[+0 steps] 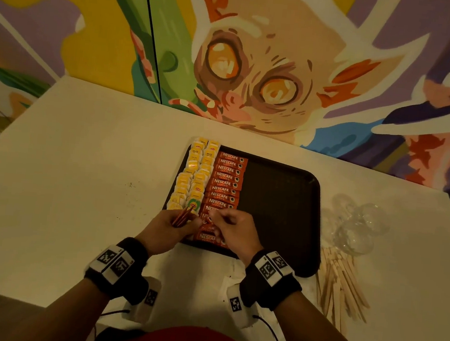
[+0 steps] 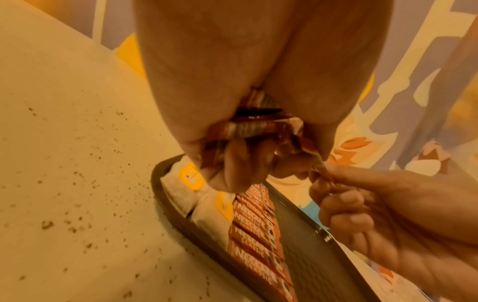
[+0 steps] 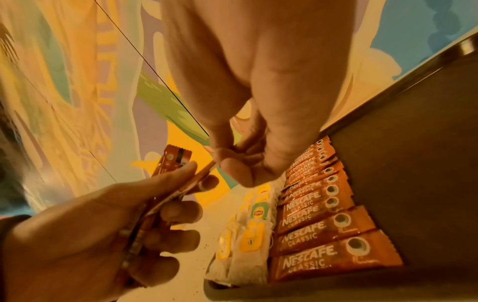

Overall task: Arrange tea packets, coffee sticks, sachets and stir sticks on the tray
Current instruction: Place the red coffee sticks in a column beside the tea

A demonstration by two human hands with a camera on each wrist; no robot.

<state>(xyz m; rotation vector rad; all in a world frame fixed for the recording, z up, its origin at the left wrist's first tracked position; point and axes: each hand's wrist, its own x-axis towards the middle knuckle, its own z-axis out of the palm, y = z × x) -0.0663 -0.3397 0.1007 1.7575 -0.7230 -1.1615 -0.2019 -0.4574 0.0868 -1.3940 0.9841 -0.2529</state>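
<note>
Left-hand fingers (image 3: 175,212) curled round a bundle of coffee sticks (image 3: 165,183); right-hand fingers (image 3: 232,167) pinching one stick's end, above tray (image 1: 285,192) holding tea packets (image 1: 193,175) beside laid coffee row (image 1: 225,182).

dim, warm yellowish light throughout (wrist views blurred, all views edge-distorted).

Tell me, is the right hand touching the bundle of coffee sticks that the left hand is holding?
Touching. In the left wrist view the right hand pinches the end of one stick from the bundle of coffee sticks gripped by the left hand.
</note>
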